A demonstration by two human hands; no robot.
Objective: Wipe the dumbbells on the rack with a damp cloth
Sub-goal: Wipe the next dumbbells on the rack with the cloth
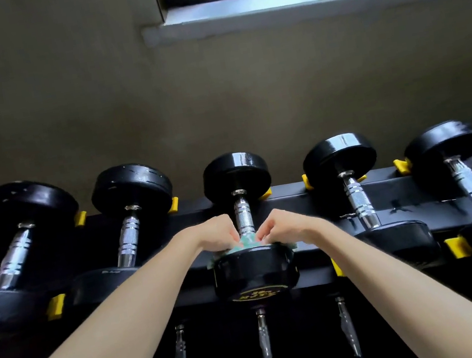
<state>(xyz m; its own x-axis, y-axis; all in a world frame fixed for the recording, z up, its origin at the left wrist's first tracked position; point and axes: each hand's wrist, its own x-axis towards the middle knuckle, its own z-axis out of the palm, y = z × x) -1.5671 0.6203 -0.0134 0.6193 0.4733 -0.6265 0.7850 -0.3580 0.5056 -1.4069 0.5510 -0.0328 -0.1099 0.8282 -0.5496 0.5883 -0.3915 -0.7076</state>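
Dumbbells with black round heads and chrome knurled handles lie side by side on the top tier of a black steel rack; five are fully seen. Each lies with one head toward the wall and one toward the person.

Centre dumbbell: the near head carries yellow lettering on its face, too blurred to read. A pale green cloth is bunched round the near end of its handle, just behind the near head, with edges showing on both sides of that head.

Left hand: on the left side of the centre dumbbell's handle, fingers curled down and pinching the cloth. Right hand: on the opposite side of the same handle, fingers likewise curled and pinching the cloth. The two hands nearly meet over the handle. Both forearms are bare.

Yellow plastic cradles show on the rack rails to either side of the centre dumbbell. Below it, slimmer chrome handles of a lower tier are visible in shadow. Behind it rises a plain grey-brown wall, and above and to its right a pale window sill.
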